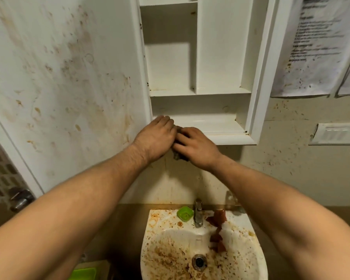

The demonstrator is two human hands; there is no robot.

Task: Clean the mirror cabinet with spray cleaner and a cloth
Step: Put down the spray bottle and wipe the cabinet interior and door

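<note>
Counts: one dark crumpled cloth (177, 156), one open white mirror cabinet (259, 77), two hands.
Edges: the cloth sits at the cabinet's lower-left front lip, beside the stained open door (69, 81); the bottom shelf runs open rightward.
Hands: left hand (155, 136) flat, fingers stretched onto the lip; right hand (198, 146) curled over the cloth.

Left hand (156, 136) presses and right hand (197, 147) grips a dark cloth (178, 156) at the cabinet (230, 139) lower edge.

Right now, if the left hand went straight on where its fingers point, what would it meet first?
The left hand would probably meet the lowest cabinet compartment's back wall; depth is unclear.
</note>
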